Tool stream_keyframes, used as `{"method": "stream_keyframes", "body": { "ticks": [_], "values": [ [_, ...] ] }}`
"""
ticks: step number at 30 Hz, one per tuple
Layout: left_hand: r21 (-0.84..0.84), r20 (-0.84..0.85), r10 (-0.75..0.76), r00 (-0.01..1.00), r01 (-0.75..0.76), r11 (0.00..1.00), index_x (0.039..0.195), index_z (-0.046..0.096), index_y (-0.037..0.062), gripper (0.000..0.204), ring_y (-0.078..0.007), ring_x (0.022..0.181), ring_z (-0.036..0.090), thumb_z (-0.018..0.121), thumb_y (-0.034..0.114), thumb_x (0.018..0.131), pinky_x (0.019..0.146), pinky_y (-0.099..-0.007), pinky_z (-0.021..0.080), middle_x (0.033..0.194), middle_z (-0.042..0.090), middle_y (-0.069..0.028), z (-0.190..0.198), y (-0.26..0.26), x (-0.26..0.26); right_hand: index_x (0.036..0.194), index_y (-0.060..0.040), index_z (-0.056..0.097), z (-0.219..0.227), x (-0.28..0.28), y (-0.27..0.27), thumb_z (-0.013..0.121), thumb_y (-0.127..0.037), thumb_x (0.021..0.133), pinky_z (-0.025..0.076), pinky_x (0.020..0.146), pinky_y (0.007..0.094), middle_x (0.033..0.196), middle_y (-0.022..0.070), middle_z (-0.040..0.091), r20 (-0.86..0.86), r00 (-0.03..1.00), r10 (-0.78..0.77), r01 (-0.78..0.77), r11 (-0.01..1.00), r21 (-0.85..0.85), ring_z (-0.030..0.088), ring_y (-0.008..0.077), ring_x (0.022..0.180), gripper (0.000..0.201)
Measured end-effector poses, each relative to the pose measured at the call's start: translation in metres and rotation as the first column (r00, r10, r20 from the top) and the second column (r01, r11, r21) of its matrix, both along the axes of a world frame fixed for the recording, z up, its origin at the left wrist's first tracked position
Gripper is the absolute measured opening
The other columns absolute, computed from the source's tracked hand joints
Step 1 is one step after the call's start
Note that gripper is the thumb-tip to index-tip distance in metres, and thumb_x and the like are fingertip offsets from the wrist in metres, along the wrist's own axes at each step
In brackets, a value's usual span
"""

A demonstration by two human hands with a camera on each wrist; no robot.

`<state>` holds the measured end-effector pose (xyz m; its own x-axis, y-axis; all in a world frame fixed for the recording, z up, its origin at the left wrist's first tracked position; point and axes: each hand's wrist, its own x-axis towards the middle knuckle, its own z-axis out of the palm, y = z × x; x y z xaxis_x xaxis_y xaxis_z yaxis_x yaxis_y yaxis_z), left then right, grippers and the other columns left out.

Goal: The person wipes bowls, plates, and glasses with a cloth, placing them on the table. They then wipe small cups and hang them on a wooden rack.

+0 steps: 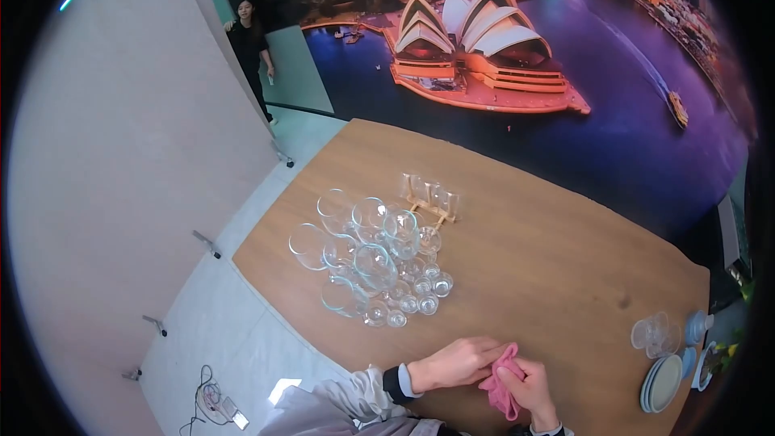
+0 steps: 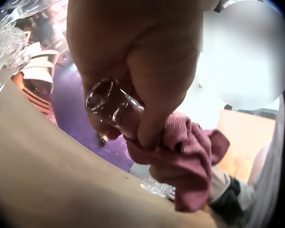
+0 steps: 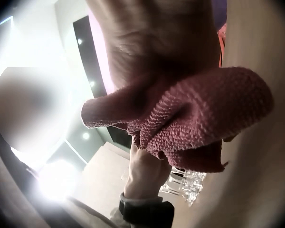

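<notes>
Near the table's front edge, my left hand point(image 1: 456, 363) holds a small clear glass point(image 2: 115, 105), its round open end showing past the fingers in the left wrist view. My right hand point(image 1: 529, 389) grips a pink cloth point(image 1: 502, 391), bunched up and pressed against the glass's other end. That end is hidden by the fingers and cloth. In the right wrist view the folded terry cloth point(image 3: 194, 118) covers most of the right fingers, with the left hand point(image 3: 147, 175) beyond it. Both hands meet at the cloth, above the wooden table point(image 1: 533, 274).
Left of the hands stands a cluster of stemmed glasses point(image 1: 375, 265), with several small glasses point(image 1: 428, 304) at its near side. Behind is a wooden rack point(image 1: 432, 208) with clear glasses. At right lie stacked plates point(image 1: 665, 383) and clear cups point(image 1: 655, 335). A person point(image 1: 250, 48) stands far back.
</notes>
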<state>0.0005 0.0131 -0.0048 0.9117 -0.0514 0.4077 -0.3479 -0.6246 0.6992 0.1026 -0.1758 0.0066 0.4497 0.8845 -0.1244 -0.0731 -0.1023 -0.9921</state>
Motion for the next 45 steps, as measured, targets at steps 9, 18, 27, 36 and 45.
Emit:
{"method": "stream_keyframes", "body": {
  "ticks": [9, 18, 27, 36, 45],
  "values": [
    [-0.027, -0.021, 0.146, 0.989, -0.146, 0.989, 0.129, 0.063, 0.001, 0.051, -0.0295, 0.094, 0.068, 0.079, 0.014, 0.082, 0.076, -0.0372, 0.059, 0.115, 0.067, -0.0133, 0.012, 0.003, -0.005, 0.106, 0.0081, 0.069, -0.006, 0.0, 0.001, 0.063, -0.017, 0.101, 0.058, 0.07, 0.0288, 0.092, 0.0145, 0.075, -0.413, 0.889, -0.196, 0.2, 0.979, -0.034, 0.072, 0.0173, 0.079, 0.026],
    [-0.714, -0.583, -0.266, 0.768, -0.327, 0.619, 0.111, 0.071, -0.0018, 0.035, -0.0074, 0.061, 0.06, 0.069, 0.031, 0.099, 0.053, -0.0235, 0.047, 0.074, 0.066, -0.0027, 0.02, 0.011, 0.0, 0.108, 0.0052, 0.07, 0.012, 0.01, -0.005, 0.067, -0.007, 0.095, 0.059, 0.065, 0.0303, 0.091, 0.0116, 0.075, 0.237, 0.971, -0.012, -0.01, 0.996, 0.089, 0.074, 0.0181, 0.075, 0.019],
    [-0.686, -0.583, -0.219, 0.782, -0.33, 0.649, 0.112, 0.072, 0.0004, 0.032, -0.011, 0.062, 0.062, 0.067, 0.029, 0.101, 0.056, -0.0229, 0.047, 0.076, 0.067, -0.0047, 0.005, -0.002, 0.003, 0.104, 0.0046, 0.071, -0.021, 0.013, -0.015, 0.068, -0.012, 0.096, 0.057, 0.061, 0.0294, 0.089, 0.0106, 0.075, 0.194, 0.981, -0.018, 0.011, 0.999, 0.038, 0.074, 0.0169, 0.075, 0.019],
    [-0.067, 0.098, 0.024, 0.995, -0.017, 0.998, 0.12, 0.072, 0.0041, 0.041, -0.0258, 0.092, 0.07, 0.083, 0.011, 0.082, 0.077, -0.0375, 0.06, 0.112, 0.067, -0.0118, -0.004, -0.001, 0.007, 0.123, 0.008, 0.063, -0.008, 0.01, -0.015, 0.054, -0.02, 0.106, 0.059, 0.072, 0.0313, 0.091, 0.0167, 0.074, -0.504, 0.86, -0.074, 0.088, 0.996, 0.005, 0.073, 0.023, 0.081, 0.034],
    [-0.763, -0.498, -0.315, 0.808, -0.236, 0.601, 0.122, 0.07, 0.0029, 0.032, -0.0102, 0.058, 0.058, 0.065, 0.027, 0.102, 0.053, -0.0232, 0.045, 0.074, 0.065, -0.0044, 0.004, 0.004, 0.004, 0.115, 0.0041, 0.069, 0.003, 0.015, -0.018, 0.069, -0.018, 0.096, 0.059, 0.067, 0.033, 0.098, 0.0174, 0.074, 0.354, 0.933, 0.059, -0.07, 0.997, 0.018, 0.074, 0.0213, 0.08, 0.029]
  ]
}}
